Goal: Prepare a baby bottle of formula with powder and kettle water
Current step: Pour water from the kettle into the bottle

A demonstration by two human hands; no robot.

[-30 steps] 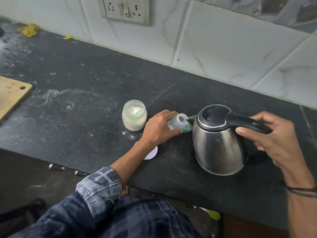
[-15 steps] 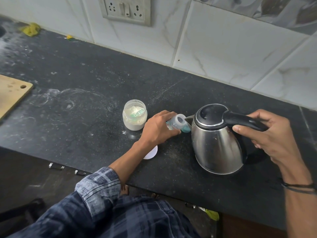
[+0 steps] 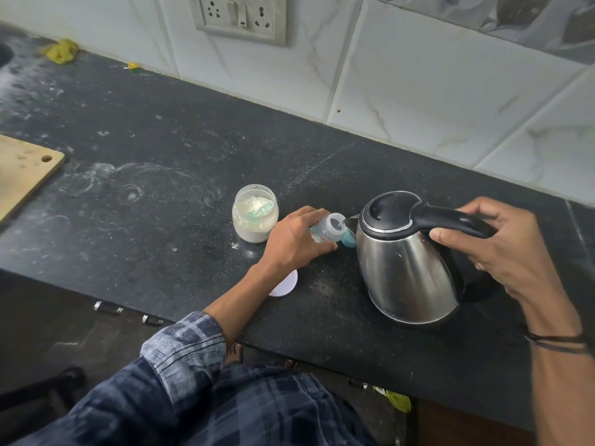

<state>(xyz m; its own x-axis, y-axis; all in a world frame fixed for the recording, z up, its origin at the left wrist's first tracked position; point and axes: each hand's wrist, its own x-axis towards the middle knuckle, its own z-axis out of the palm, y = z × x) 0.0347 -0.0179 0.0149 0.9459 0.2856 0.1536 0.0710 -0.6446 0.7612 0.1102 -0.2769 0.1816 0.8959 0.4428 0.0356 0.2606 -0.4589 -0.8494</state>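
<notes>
Steel kettle (image 3: 402, 262), black handle (image 3: 450, 217) gripped by right hand (image 3: 505, 252); left hand (image 3: 294, 241) grasps clear baby bottle (image 3: 329, 229). Jar (image 3: 254, 231), nine o'clock: powder (image 3: 254, 201), green scoop (image 3: 259, 213).

Soft dim light, sharp centre, wide-angle bending at edges

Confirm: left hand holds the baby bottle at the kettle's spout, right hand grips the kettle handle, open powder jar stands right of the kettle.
Not quite. In the head view the powder jar stands left of the kettle, beside the left hand holding the baby bottle; the rest is right.
</notes>
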